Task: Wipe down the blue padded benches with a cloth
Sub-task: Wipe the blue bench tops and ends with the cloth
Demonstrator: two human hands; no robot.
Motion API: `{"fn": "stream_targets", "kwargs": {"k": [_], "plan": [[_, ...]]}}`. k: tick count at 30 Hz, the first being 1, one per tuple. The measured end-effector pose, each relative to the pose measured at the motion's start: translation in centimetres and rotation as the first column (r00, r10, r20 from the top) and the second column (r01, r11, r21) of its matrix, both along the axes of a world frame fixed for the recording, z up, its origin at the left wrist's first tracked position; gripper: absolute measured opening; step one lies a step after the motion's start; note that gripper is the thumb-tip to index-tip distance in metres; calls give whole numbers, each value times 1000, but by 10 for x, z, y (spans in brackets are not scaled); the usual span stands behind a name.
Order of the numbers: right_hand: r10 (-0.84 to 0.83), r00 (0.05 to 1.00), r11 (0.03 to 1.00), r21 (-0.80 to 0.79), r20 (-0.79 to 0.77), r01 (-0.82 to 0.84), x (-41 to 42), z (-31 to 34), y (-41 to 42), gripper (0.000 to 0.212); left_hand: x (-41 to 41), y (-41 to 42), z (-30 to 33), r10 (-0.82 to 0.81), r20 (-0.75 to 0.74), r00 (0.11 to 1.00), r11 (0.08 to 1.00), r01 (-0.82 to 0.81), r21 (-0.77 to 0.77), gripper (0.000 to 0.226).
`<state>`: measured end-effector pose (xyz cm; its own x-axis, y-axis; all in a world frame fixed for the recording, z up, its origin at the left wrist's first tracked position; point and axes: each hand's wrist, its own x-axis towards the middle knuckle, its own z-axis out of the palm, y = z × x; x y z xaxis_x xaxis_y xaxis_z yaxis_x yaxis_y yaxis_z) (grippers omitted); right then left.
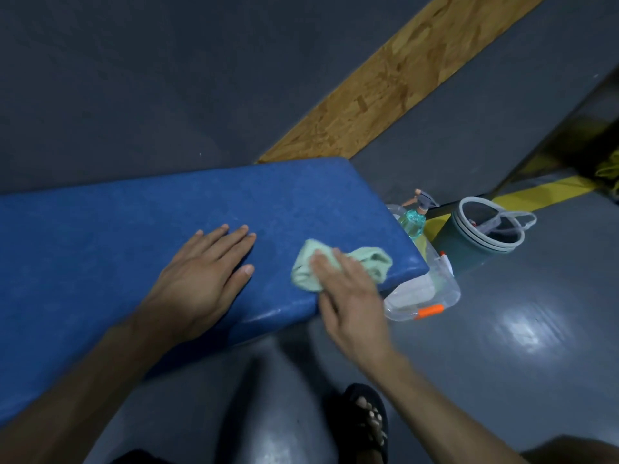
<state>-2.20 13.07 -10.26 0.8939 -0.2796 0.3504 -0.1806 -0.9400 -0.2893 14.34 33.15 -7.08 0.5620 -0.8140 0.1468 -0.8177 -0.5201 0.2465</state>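
A blue padded bench (134,222) runs from the left edge to the middle of the view. My left hand (204,279) lies flat on its top, fingers spread, holding nothing. My right hand (348,293) presses a crumpled pale green cloth (371,262) onto the bench near its right end and front edge. Part of the cloth is hidden under my fingers.
Beside the bench's right end, on the grey floor, stand a clear plastic box (422,296) with an orange latch, a spray bottle of blue liquid (415,219) and a dark green bucket (482,236). A wooden strip (385,85) crosses the floor behind. My sandalled foot (368,423) is below.
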Motion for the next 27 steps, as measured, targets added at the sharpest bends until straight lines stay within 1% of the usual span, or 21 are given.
{"fn": "stream_targets", "kwargs": {"k": [1, 3, 4, 5, 6, 8, 9, 10, 11, 12, 13, 14, 16, 17, 18, 19, 21, 23, 25, 26, 27], "plan": [[97, 995, 995, -21, -12, -97, -3, -2, 10, 53, 0, -3, 1, -2, -6, 1000, 1000, 2, 2, 65], [246, 969, 966, -70, -33, -247, -8, 1, -1, 53, 0, -9, 1, -8, -18, 1000, 1000, 8, 2, 66], [270, 961, 959, -70, -53, -274, -12, 3, -19, 54, 1, -11, 1, -13, -19, 1000, 1000, 13, 2, 67], [248, 967, 966, -58, -64, -252, -14, 4, -40, 56, 1, -13, 0, -17, -16, 1000, 1000, 17, 4, 67], [174, 983, 984, -37, -57, -176, -18, 4, -64, 57, 2, -13, 0, -20, -13, 1000, 1000, 20, 6, 66], [-89, 995, 994, 60, -37, 91, -22, 11, -112, 54, 5, -12, -3, -14, -11, 1000, 1000, 14, 5, 66], [-227, 973, 966, 114, -44, 230, -23, 15, -127, 51, 6, -11, -4, -9, -15, 1000, 1000, 9, 4, 65], [-324, 945, 932, 155, -55, 328, -21, 18, -132, 51, 8, -10, -4, -4, -20, 1000, 1000, 4, -1, 65], [-353, 934, 918, 171, -56, 358, -16, 18, -127, 52, 9, -10, -4, 1, -24, 1000, 1000, -1, -5, 65], [-318, 947, 933, 159, -44, 321, -9, 16, -113, 53, 9, -11, -4, 4, -26, 1000, 1000, -4, -10, 65], [-229, 973, 964, 134, -34, 231, -3, 13, -92, 53, 10, -12, -4, 4, -27, 1000, 1000, -4, -14, 65], [-99, 994, 990, 101, -41, 102, 2, 10, -69, 53, 11, -14, -4, 0, -27, 1000, 1000, 0, -18, 65], [173, 981, 984, 53, -83, -169, 4, 8, -35, 53, 13, -19, -4, -5, -29, 1000, 1000, 4, -21, 65], [255, 962, 967, 37, -101, -252, 5, 11, -32, 52, 15, -21, -3, -1, -28, 1000, 1000, 1, -24, 65], [291, 950, 957, 32, -113, -289, 7, 14, -43, 52, 16, -23, -2, 2, -24, 1000, 1000, -3, -31, 65], [274, 955, 962, 33, -116, -272, 10, 17, -59, 51, 18, -25, -2, 4, -22, 1000, 999, -5, -38, 65], [116, 988, 992, 64, -98, -110, 18, 22, -97, 48, 20, -27, -1, 6, -17, 1000, 999, -6, -46, 65], [-127, 989, 986, 100, -81, 134, 26, 29, -133, 44, 20, -29, -1, 3, -13, 1000, 998, -4, -58, 64], [-359, 925, 914, 155, -123, 375, 35, 32, -159, 34, 20, -29, -1, -8, 5, 1000, 998, 8, -61, 62], [-428, 892, 869, 203, -148, 451, 39, 31, -167, 28, 20, -27, -2, -16, 19, 1000, 998, 17, -61, 61], [-463, 872, 837, 245, -157, 489, 44, 31, -169, 24, 21, -25, -2, -22, 26, 999, 998, 24, -62, 59]]}}
